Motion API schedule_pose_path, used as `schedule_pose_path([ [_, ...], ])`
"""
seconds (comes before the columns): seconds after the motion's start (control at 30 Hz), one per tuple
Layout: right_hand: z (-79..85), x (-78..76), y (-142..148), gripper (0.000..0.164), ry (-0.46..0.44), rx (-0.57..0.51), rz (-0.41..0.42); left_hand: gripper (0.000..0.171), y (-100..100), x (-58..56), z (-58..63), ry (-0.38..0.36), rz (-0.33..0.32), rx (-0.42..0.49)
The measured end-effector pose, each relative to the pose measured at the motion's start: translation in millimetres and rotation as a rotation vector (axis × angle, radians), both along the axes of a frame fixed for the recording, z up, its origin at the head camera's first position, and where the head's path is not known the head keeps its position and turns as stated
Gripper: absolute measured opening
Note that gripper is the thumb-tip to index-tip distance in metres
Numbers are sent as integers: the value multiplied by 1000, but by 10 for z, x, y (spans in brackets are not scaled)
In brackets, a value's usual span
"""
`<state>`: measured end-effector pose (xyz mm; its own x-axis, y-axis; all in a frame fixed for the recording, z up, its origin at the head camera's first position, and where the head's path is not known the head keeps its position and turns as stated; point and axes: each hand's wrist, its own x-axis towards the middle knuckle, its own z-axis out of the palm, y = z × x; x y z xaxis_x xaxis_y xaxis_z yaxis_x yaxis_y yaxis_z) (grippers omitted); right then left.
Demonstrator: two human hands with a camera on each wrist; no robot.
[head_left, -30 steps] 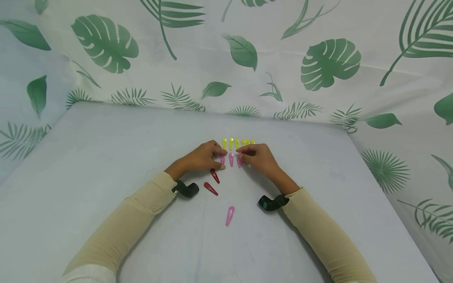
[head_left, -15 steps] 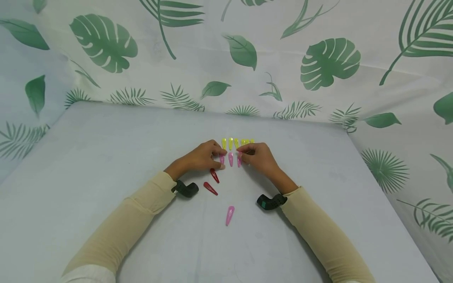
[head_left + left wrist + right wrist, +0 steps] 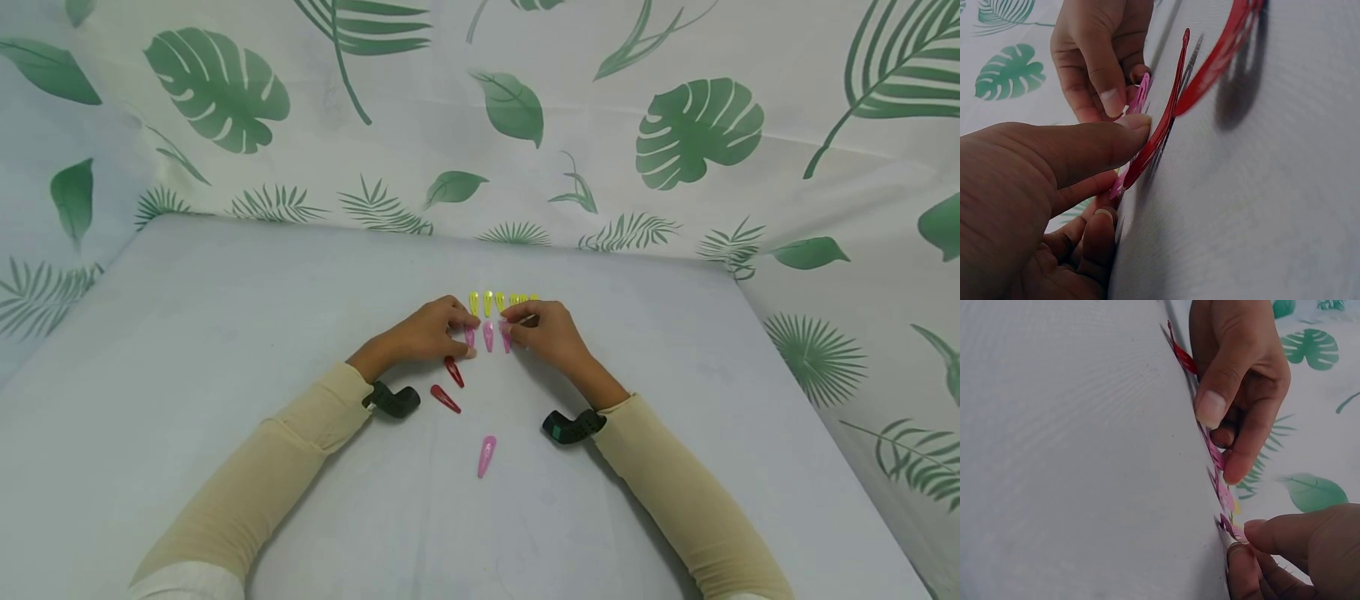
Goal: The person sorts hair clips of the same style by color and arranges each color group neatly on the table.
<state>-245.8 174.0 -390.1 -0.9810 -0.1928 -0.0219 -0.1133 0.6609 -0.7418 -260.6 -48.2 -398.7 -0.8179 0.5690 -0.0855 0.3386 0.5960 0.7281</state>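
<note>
Three pink snap hair clips lie in a short row in the head view. My left hand [image 3: 429, 331] holds the left pink clip [image 3: 469, 336] by its two ends, thumb near and index finger far. At the other end of the row, my right hand [image 3: 553, 333] pinches the right pink clip [image 3: 506, 337] between thumb and fingertips. Between the hands lies the middle pink clip [image 3: 488, 337], untouched. Just beyond them runs a row of yellow hair clips [image 3: 488, 303], partly hidden behind the right hand. In the right wrist view, the right thumb [image 3: 1272, 534] sits right at its clip.
Two red hair clips, one [image 3: 454, 372] close below the left thumb and another [image 3: 446, 398] nearer, lie slanted on the white table [image 3: 337, 517]. A single pink clip [image 3: 487, 457] lies closer to the person. A leaf-print cloth [image 3: 420, 117] hangs behind the table.
The right hand and its pink clip have shifted very slightly away from the person. The left hand keeps its hold, and the other clips stay in place.
</note>
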Motion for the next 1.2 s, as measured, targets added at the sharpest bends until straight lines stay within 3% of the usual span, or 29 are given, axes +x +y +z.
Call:
schedule_pose_path([
  [0.37, 31, 58, 25, 18, 5, -16, 7, 49, 7, 20, 32, -15, 9, -1],
  [0.7, 62, 258, 70, 17, 9, -87, 78, 50, 8, 21, 21, -9, 10, 0],
  [1.2, 125, 611, 163, 23, -131, -179, 126, 51, 16, 47, 29, 10, 14, -8],
])
